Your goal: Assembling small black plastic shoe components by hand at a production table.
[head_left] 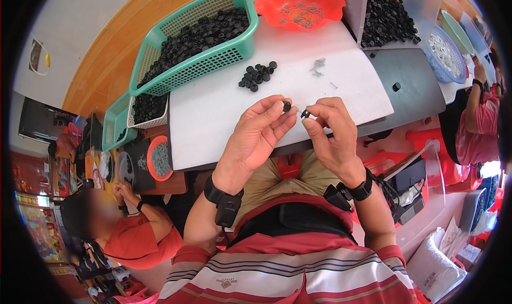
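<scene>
Over the near part of a white sheet (213, 112), my two hands are close together. My left hand (253, 136) pinches a small round black cap (287, 106) between thumb and forefinger, its other fingers curled loosely. Facing it, my right hand (333, 136) grips a small black plastic piece (305, 114) with thumb and forefinger. A thin metal pin or screw seems to stick out of that piece toward the cap; its detail is too small to tell. Beyond my hands lie a cluster of black caps (257, 76) and a small pile of metal screws (318, 66).
A green basket (245, 50) of black parts stands far left, beside a red scalloped bowl (266, 5) of metal pieces. A clear bin (362, 29) of black parts is far right. An orange bowl (151, 168) sits at left. Co-workers sit on both sides.
</scene>
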A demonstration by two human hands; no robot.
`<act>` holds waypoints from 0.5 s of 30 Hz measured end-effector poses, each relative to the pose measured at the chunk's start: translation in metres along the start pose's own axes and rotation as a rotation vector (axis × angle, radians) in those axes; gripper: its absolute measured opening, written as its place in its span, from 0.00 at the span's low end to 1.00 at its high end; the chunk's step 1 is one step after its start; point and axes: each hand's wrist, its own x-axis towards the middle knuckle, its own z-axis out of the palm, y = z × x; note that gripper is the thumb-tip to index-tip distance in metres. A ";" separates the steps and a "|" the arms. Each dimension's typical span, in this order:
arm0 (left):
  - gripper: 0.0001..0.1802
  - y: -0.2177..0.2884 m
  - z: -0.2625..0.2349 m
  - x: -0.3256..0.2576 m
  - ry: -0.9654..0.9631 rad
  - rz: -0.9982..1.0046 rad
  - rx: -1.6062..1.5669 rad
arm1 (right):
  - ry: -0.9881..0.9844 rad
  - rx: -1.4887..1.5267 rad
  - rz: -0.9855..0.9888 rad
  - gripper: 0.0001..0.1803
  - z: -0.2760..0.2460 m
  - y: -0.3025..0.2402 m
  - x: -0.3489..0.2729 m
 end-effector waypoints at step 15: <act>0.12 -0.003 0.002 -0.002 -0.026 -0.016 0.049 | -0.067 -0.038 0.034 0.12 0.003 -0.001 0.002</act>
